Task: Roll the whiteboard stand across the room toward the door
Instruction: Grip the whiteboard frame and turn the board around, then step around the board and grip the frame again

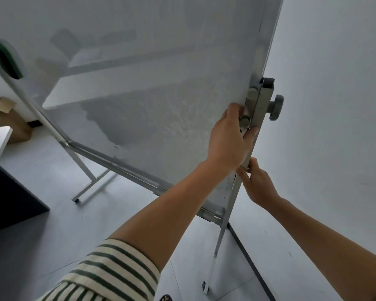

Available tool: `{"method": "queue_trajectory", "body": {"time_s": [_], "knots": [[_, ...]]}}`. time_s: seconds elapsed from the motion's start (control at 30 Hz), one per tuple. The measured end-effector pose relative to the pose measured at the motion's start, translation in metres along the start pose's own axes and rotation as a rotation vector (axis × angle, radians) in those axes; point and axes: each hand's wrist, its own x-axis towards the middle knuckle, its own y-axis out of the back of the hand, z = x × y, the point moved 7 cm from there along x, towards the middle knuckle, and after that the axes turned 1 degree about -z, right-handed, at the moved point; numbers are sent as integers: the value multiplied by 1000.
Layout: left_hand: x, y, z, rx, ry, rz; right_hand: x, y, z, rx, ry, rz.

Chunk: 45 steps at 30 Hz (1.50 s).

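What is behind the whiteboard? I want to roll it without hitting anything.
Past the whiteboard's left edge stand a cardboard box and a dark cabinet; a white wall is to its right. The board hides whatever is directly behind it.

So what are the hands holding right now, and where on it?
Both grip the whiteboard stand at its right upright. The left hand wraps the post just below the pivot bracket and knob; the right hand pinches the same post lower down.

Both hands, left [228,140] above right [258,183], grip the whiteboard stand [237,192] upright beside the wall [334,105]
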Motion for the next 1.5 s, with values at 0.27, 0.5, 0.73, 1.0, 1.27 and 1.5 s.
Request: {"method": "queue_trajectory", "body": {"time_s": [0.27,0.5,0.73,1.0,1.27,1.5], "knots": [[-85,79,-85,80,200,-121,-64,-65,25,-418,-246,-241],[-251,219,-239,151,613,-141,-113,-221,-39,-44,-181,-431],[-378,343,-340,184,918,27,-118,-347,-121,15,-118,-560],[-385,408,-430,86,1101,212,-45,-444,-173,-11,-102,-666],[-257,506,-534,74,1110,325,99,-543,-268,4,-45,-665],[-129,600,-610,47,972,366,208,-616,-379,50,46,-639]]}}
